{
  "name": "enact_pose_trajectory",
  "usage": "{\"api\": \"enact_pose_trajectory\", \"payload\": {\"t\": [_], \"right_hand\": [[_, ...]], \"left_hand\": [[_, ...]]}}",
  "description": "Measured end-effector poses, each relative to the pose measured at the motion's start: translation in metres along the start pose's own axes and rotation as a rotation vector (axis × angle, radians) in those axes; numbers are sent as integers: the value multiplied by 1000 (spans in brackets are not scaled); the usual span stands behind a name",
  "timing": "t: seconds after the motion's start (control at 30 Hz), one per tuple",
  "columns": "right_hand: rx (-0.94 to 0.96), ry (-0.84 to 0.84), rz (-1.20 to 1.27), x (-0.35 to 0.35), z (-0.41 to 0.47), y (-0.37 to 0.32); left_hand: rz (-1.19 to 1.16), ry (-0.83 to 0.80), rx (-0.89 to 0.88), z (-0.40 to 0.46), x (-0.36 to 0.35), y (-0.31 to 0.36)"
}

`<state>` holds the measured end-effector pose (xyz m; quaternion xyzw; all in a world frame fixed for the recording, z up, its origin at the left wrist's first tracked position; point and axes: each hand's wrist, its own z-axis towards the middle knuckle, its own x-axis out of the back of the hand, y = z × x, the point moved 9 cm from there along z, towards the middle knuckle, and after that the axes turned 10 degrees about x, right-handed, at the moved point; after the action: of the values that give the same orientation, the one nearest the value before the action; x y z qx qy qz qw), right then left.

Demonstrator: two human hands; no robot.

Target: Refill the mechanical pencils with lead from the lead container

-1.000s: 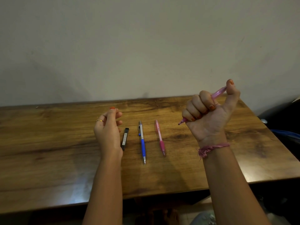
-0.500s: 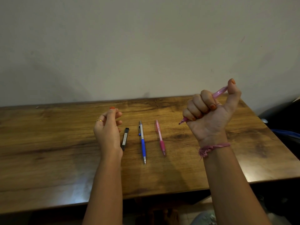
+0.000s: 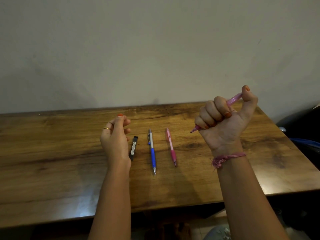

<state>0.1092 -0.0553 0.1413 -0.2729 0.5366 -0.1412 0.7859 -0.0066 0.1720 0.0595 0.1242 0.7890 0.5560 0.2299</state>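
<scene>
My right hand (image 3: 223, 125) is raised above the table and grips a translucent pink mechanical pencil (image 3: 234, 98) in its fist. The thumb presses the pencil's top end and the tip points down-left. My left hand (image 3: 115, 135) hovers with its fingers loosely curled, and nothing shows in it. Just right of it, a black lead container (image 3: 133, 147) lies flat on the wooden table (image 3: 52, 153). A blue and silver mechanical pencil (image 3: 152, 151) and a pink one (image 3: 171, 148) lie side by side further right, tips toward me.
A plain wall rises straight behind the table's far edge. Beyond the right edge of the table sit a dark object (image 3: 301, 125) and something blue (image 3: 306, 142). The table's near edge runs just below my forearms.
</scene>
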Motion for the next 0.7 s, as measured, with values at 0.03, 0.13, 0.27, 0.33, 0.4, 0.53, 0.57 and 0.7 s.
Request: {"api": "enact_pose_trajectory", "payload": {"t": [0.03, 0.13, 0.27, 0.33, 0.4, 0.53, 0.57, 0.7], "right_hand": [[-1, 0, 2, 0, 0, 0], [-5, -1, 7, 0, 0, 0], [-14, -22, 2, -1, 0, 4], [-17, -34, 0, -3, 0, 4], [-17, -36, 1, -3, 0, 4], [-23, -36, -5, -3, 0, 4], [-22, -38, -13, -3, -1, 4], [-21, -39, -16, -4, -1, 5]], "left_hand": [[1, -1, -1, 0, 0, 0], [5, -1, -2, 0, 0, 0], [6, -3, -3, 1, 1, 0], [7, -1, -3, 2, 1, 0], [9, 0, -2, 2, 1, 0], [14, 4, -3, 2, 1, -1], [16, 4, -4, 2, 1, -1], [13, 2, -1, 3, 2, -1]]}}
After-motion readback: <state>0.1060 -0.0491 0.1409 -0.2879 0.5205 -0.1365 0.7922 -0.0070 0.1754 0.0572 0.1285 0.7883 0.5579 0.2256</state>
